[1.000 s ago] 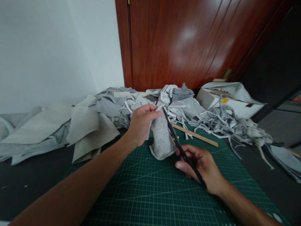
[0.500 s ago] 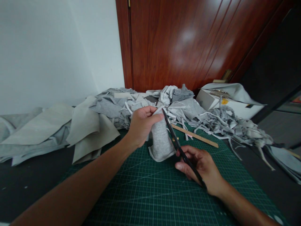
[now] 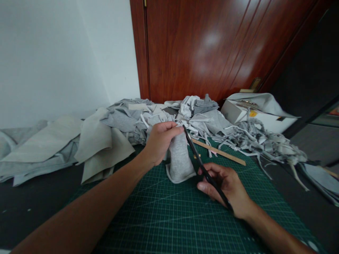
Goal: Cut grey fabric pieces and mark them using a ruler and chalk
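Note:
A light grey piece of fabric (image 3: 180, 158) hangs from my left hand (image 3: 164, 141), pinched at its top between thumb and fingers. Its wider lower edge hangs just over the green cutting mat (image 3: 164, 211); whether it touches the mat I cannot tell. My right hand (image 3: 225, 187) is closed around the handles of black scissors (image 3: 197, 155). The blades point up and away, with their tip beside the fabric's top edge, close to my left fingertips. From this angle the blades look nearly edge-on.
A wooden ruler (image 3: 219, 152) lies on the mat behind the scissors. Grey cloth pieces (image 3: 124, 120) are heaped along the back. Flat fabric sheets (image 3: 97, 141) lie at left, tangled fabric strips (image 3: 272, 144) at right. A white box (image 3: 265, 118) stands near the door (image 3: 196, 46).
The fabric's lower end has swung slightly left, and its top corner no longer stands up above my left fingers. The scissors' tip is a little lower; both hands keep nearly the same place.

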Demonstrator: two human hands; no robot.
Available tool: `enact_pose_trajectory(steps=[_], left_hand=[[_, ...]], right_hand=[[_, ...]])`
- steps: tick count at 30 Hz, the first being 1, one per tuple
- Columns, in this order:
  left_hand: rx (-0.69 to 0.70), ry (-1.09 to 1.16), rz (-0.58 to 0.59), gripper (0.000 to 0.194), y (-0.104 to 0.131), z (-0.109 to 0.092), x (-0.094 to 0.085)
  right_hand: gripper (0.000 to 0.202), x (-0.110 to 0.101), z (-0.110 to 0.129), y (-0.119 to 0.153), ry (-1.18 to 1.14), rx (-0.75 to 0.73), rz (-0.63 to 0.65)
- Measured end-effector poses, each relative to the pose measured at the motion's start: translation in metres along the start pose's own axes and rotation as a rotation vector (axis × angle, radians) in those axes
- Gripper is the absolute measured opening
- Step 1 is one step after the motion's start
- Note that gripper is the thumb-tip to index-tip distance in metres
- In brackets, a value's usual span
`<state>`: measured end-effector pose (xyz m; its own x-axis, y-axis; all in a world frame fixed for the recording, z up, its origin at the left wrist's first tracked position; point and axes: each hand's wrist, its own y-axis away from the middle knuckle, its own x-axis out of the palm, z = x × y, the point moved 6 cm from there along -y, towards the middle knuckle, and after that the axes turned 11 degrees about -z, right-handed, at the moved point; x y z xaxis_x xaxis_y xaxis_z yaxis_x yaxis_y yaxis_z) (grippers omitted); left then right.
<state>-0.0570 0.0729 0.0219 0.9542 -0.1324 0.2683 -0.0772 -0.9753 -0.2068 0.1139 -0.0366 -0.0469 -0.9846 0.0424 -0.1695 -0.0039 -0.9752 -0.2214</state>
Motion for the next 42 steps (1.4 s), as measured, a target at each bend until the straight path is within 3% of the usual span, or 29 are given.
enact_pose_trajectory(steps=[9,27,42], left_hand=[[0.076,0.061,-0.084,0.015,-0.001,-0.006,-0.002],[0.201,-0.110,-0.122,0.029,-0.004,0.000,-0.008],[0.303,-0.225,-0.146,0.029,0.002,-0.004,-0.005]], right_hand=[[0.039,0.000,-0.001,0.000,0.008,0.024,-0.015],[0.039,0.000,0.004,-0.001,-0.037,-0.079,0.014],[0.039,0.002,0.007,0.000,-0.033,-0.056,-0.004]])
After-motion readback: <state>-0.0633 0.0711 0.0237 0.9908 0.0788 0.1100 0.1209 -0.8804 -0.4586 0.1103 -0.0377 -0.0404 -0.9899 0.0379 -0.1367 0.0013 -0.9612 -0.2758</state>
